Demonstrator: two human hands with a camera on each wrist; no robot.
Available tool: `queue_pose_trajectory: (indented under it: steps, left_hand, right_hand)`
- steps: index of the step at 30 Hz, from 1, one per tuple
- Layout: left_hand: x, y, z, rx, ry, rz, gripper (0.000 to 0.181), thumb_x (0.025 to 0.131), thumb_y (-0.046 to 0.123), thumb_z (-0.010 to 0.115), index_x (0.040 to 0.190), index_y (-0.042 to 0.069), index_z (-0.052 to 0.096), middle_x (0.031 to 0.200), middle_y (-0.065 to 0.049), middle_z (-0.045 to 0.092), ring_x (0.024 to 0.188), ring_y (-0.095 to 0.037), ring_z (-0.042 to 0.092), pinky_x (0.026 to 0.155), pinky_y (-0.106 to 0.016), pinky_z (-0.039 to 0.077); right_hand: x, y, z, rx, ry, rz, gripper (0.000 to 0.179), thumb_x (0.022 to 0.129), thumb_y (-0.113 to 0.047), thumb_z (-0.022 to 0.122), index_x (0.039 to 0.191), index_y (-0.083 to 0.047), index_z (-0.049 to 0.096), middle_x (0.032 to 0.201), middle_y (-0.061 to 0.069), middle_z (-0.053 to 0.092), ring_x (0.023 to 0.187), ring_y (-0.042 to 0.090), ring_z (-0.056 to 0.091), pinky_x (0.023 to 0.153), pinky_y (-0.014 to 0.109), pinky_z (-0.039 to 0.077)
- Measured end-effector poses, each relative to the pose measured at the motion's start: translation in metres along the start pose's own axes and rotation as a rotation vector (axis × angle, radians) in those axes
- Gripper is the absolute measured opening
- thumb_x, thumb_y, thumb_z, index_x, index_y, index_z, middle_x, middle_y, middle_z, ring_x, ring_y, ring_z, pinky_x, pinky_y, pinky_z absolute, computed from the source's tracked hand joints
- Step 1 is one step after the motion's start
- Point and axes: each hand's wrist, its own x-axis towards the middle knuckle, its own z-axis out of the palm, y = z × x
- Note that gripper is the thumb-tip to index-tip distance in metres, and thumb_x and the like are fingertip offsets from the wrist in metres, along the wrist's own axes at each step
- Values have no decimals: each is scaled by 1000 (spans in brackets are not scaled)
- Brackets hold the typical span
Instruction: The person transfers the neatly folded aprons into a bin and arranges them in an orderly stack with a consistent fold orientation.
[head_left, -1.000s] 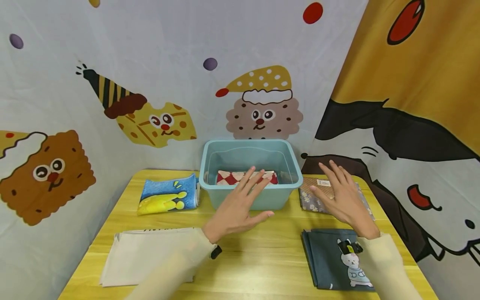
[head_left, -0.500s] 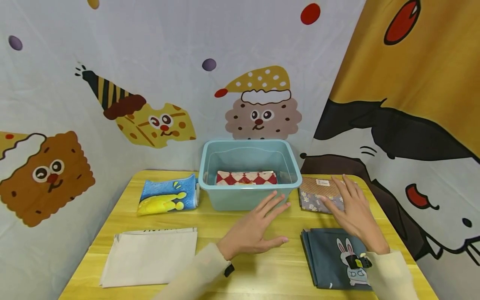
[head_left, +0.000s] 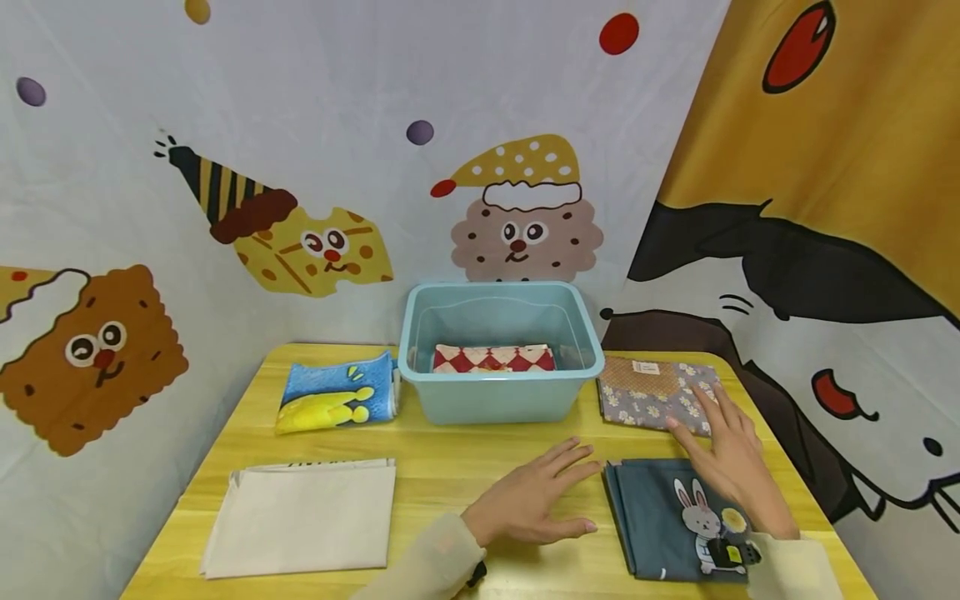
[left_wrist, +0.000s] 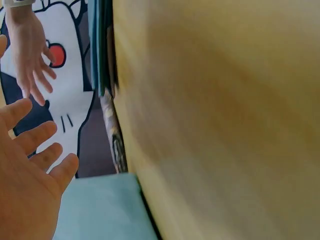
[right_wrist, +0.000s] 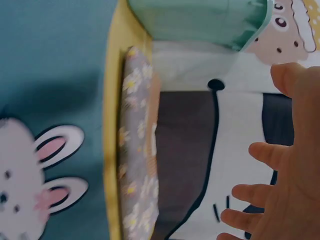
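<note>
My left hand point(head_left: 534, 493) hovers above the table in front of the bin, fingers spread and holding nothing. To its right, my right hand point(head_left: 738, 467) is in the air over the dark blue folded cloth point(head_left: 648, 517) with a rabbit print, its fingers extended. Behind that cloth lies a folded grey floral cloth point(head_left: 637, 400) with a brown panel and white label. A light blue plastic bin point(head_left: 495, 404) stands at the back centre. Inside it rests a red and cream diamond-patterned folded cloth point(head_left: 491, 358).
On the left side of the wooden table point(head_left: 450, 454) lie a blue and yellow folded cloth point(head_left: 337, 392) and, nearer, a cream folded cloth point(head_left: 307, 521). A cartoon-printed curtain point(head_left: 337, 100) hangs behind the table.
Both hands have drawn back toward the person and shifted right. My left hand has moved away from in front of the bin's opening. The bin and cloths stay in place.
</note>
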Motion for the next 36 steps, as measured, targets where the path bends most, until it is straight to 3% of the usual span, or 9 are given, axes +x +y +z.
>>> queue_pose_trajectory:
  steps: [5,10,17,21,28,36]
  left_hand:
    - [4,3,12,13,-44,-4,74,103,64,43,165,32,19,173,10,13,161,-17,11,125,-36,32]
    - [9,6,23,-10,-100,-6,73,102,66,42,164,35,21,173,7,15,161,-16,9,127,-34,28]
    - [16,14,30,-5,-195,-12,71,101,68,43,162,41,21,173,11,11,161,-11,9,124,-31,32]
    - [21,21,31,5,-254,-11,71,100,68,43,162,43,20,173,14,9,160,-9,8,126,-29,28]
    - [27,31,34,28,-363,-4,65,101,68,43,160,47,25,171,19,4,158,-2,5,127,-24,22]
    - [29,36,36,54,-397,-11,60,101,68,42,157,47,32,171,19,6,159,-4,5,127,-23,20]
  right_hand:
    - [-7,18,8,-39,-75,80,87,103,-60,47,166,-11,12,167,34,-2,142,67,13,102,86,16]
    - [-12,34,12,-63,-163,149,93,101,-67,42,164,-5,12,163,41,0,140,69,11,103,86,14]
    - [-20,53,16,-88,-284,232,102,98,-74,39,160,3,14,159,45,1,137,72,10,104,87,13]
    - [-26,59,19,-99,-317,249,104,96,-75,44,158,4,16,158,45,2,135,72,10,103,87,16]
    - [-33,68,23,-117,-357,262,116,85,-72,66,155,7,18,155,47,1,136,70,9,104,88,18]
    - [-32,75,26,-127,-430,291,118,82,-77,66,151,10,24,151,47,8,134,70,12,102,89,20]
